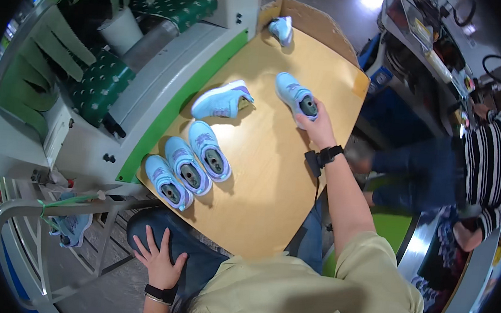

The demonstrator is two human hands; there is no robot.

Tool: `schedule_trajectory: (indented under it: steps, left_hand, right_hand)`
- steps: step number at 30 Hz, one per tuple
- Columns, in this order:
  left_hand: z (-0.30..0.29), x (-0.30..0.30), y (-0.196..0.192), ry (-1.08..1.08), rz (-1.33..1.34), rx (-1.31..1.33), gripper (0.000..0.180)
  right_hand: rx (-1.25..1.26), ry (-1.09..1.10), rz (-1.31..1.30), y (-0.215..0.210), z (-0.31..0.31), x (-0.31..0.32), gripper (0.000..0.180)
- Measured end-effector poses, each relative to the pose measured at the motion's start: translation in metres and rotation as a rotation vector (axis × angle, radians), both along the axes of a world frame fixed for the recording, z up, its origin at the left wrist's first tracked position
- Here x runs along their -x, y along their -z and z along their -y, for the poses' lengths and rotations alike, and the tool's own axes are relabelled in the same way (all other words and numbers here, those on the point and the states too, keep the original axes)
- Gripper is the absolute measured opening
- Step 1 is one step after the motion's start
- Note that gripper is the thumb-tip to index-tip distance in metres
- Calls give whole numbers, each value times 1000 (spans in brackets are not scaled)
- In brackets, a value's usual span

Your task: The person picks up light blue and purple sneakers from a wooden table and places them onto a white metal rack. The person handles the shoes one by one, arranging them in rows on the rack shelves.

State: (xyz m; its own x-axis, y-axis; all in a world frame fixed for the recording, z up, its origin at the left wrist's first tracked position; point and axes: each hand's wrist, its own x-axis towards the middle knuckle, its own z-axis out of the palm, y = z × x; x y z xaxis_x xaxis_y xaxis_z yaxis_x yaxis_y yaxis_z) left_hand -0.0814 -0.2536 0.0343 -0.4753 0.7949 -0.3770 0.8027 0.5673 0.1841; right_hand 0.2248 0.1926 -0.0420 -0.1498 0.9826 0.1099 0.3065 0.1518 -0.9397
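My right hand (317,125) grips the heel of a light blue sneaker (291,90) at the right of the wooden table (259,198); its toe points away from me. My left hand (160,262) rests with fingers spread on my thigh, holding nothing. Three similar sneakers stand side by side near the table's left edge: a left one (158,171), a middle one (179,154) and a right one (203,135). Beyond them a sneaker (219,102) lies on its side. One more sneaker (281,30) sits at the far end.
A conveyor machine with hanging strips (39,69) and a green patterned belt (100,89) borders the table's left. Cardboard (317,20) edges the far end. A metal rack (103,227) holds another sneaker (73,228) at lower left. A person in a striped shirt (490,160) is on the right.
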Motion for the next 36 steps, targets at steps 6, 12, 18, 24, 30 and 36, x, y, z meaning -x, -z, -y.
schedule_trajectory:
  steps: [6, 12, 18, 24, 30, 36]
  left_hand:
    - [-3, 0, 3, 46, -26, -24, 86]
    - [12, 1, 3, 44, -28, -161, 85]
    - [-52, -37, -33, 88, 831, -850, 102]
    - [-45, -26, -68, -525, 983, -1280, 85]
    - [75, 45, -100, -512, 416, -989, 74]
    - [86, 160, -108, -460, 199, -483, 80]
  right_hand:
    - [-138, -4, 181, 9, 68, -7, 70]
    - [346, 3, -254, -4, 123, -4, 75]
    - [93, -242, -187, -95, 222, 56, 75]
    - [-470, -1250, 214, -153, 266, 99, 62]
    - [-257, -717, 314, -79, 223, 58, 43]
    - [-231, -684, 398, -48, 220, 45, 35]
